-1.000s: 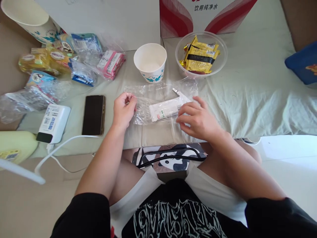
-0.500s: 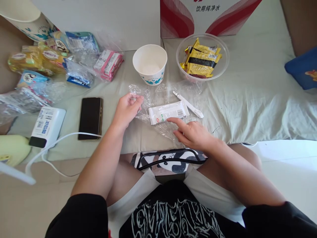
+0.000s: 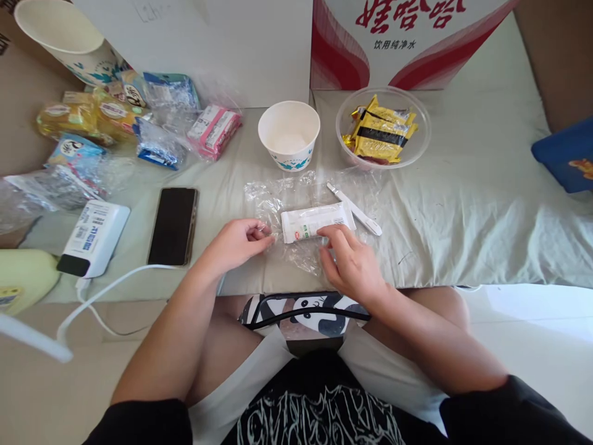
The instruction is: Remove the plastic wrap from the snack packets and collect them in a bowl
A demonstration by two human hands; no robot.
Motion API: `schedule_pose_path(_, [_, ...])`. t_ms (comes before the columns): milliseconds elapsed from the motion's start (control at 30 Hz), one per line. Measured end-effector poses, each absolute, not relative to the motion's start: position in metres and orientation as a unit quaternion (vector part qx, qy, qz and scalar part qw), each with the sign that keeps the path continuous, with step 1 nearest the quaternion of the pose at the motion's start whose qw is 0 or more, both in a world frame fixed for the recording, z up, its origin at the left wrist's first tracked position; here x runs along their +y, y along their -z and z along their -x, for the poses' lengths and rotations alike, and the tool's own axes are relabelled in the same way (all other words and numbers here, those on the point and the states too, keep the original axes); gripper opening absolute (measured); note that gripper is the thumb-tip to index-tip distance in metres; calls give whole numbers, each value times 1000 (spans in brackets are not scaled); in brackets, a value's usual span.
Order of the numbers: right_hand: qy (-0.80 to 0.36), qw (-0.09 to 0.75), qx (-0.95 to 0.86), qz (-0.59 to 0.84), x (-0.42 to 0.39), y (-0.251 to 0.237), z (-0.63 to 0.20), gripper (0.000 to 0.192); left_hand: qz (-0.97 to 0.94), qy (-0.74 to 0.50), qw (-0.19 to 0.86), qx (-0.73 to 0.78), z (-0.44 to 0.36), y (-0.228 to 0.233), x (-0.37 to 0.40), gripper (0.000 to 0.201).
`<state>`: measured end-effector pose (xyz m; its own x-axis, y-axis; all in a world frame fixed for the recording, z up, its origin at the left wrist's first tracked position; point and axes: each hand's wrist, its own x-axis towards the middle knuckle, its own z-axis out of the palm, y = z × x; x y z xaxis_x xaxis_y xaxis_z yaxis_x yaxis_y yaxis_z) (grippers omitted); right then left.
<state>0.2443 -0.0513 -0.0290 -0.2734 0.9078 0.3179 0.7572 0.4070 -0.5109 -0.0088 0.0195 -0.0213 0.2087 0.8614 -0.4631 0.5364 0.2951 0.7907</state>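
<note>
A white sealed packet [image 3: 315, 221] with small green and red print lies on a crumpled sheet of clear plastic wrap [image 3: 303, 258]. My right hand [image 3: 352, 259] is at the packet's lower edge, its index fingertip touching it and its fingers bent but apart. To the left, my left hand [image 3: 243, 242] has curled fingers, with thumb and finger pinched at the wrap's left edge. A white craft knife [image 3: 359, 215] with a metal tip lies slantwise just right of the packet, partly over the wrap.
Behind the wrap stand a paper tub [image 3: 290, 133] and a clear plastic bowl [image 3: 424, 145] of yellow packets. A phone [image 3: 173, 225], a white power bank [image 3: 99, 238] with its cable and several bagged snacks [image 3: 213, 131] lie left. Boxes [image 3: 222, 55] line the back.
My left hand has moved down toward the front along the wrap's left side. My right index finger has bent more, still at the packet. The camera view has shifted slightly.
</note>
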Motion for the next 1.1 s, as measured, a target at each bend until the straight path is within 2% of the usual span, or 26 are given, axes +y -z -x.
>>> schedule_pose_path(100, [-171, 305, -789, 504, -40, 38, -249, 40, -564, -144, 570, 579, 11, 20, 21, 28])
schedule_pose_path(167, [-150, 307, -803, 488, -33, 42, -252, 41, -572, -132, 584, 561, 11, 18, 22, 25])
schedule_pose_path(267, [-115, 278, -824, 481, -24, 46, -254, 42, -593, -142, 589, 530, 11, 16, 20, 15])
schedule_pose_path(367, [-123, 245, -842, 465, -20, 49, -254, 50, -573, -185, 602, 525, 10, 14, 17, 17])
schedule_pose_path(600, [-138, 238, -828, 488, -20, 54, -253, 48, -487, -268, 689, 465, -7, 6, 5, 26])
schedule_pose_path(833, [-158, 340, -780, 502, -16, 51, -259, 43, -395, -334, 758, 397, -17, 16, 3, 34])
schedule_pose_path(1033, [-133, 420, -720, 536, -12, 43, -272, 26, -317, -384, 751, 434, -23, 26, 17, 23])
schedule_pose_path(1100, [-102, 451, -686, 562, -12, 38, -279, 26, -289, -392, 742, 461, -23, 24, 20, 21])
